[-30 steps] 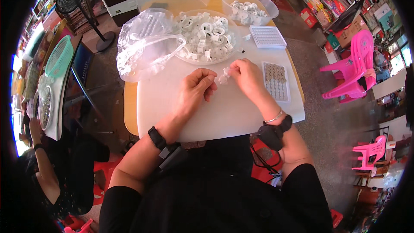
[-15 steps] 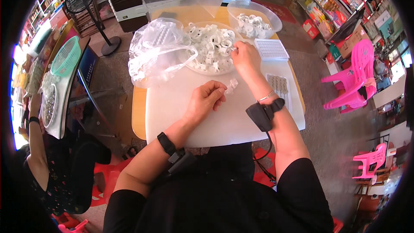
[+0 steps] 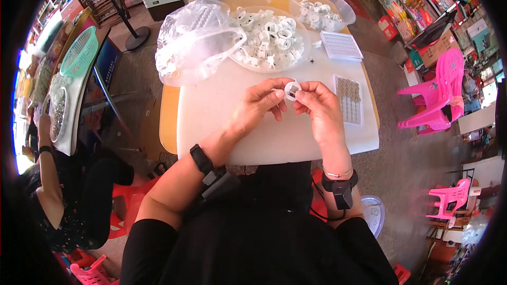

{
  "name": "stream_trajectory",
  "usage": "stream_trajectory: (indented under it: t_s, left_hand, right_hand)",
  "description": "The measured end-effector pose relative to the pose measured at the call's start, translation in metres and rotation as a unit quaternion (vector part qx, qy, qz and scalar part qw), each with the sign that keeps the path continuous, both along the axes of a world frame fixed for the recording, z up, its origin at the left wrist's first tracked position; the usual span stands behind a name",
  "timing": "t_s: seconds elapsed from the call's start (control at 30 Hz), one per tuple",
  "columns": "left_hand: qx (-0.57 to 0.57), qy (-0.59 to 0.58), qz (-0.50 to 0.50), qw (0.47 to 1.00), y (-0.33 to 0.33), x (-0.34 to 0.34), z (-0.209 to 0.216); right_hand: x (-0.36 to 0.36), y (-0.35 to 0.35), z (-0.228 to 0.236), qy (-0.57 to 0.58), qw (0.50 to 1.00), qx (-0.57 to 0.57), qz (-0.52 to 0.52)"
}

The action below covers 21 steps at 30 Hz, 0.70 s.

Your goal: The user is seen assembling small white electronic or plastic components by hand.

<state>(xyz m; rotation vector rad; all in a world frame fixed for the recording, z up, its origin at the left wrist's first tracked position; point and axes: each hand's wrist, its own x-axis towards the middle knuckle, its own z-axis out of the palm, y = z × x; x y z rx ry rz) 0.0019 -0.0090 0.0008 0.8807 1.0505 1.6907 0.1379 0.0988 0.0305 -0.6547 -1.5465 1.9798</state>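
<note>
A small round white plastic part (image 3: 290, 91) with a dark opening is held up above the near half of the white table. My left hand (image 3: 262, 99) pinches it from the left, thumb and forefinger closed on its edge. From the right, the fingertips of my right hand (image 3: 320, 103) are closed on the same part. Just beyond both hands, a wide clear bowl (image 3: 302, 57) is heaped with similar white plastic parts (image 3: 266, 34). Beside my right hand lies a shallow tray (image 3: 353, 118) with rows of small greyish pieces.
A crumpled clear plastic bag (image 3: 193, 47) covers the table's far left. Behind the tray sits a white gridded box (image 3: 341, 46), and a second clear bowl (image 3: 342, 8) with white parts stands farther back. A seated person (image 3: 47, 179) works at the side table on the left.
My right hand has come back from the bowl's right edge to meet my left hand. Both now grip one round white part. The view has shifted slightly.
</note>
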Motion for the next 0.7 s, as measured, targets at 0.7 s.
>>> stream_trajectory:
  t_s: [0.7]
  left_hand:
    - [0.031, -0.188, -0.173, 0.966, -0.005, -0.001, 0.002]
  right_hand:
    - [0.020, -0.040, 0.009, 0.016, 0.994, 0.030, -0.106]
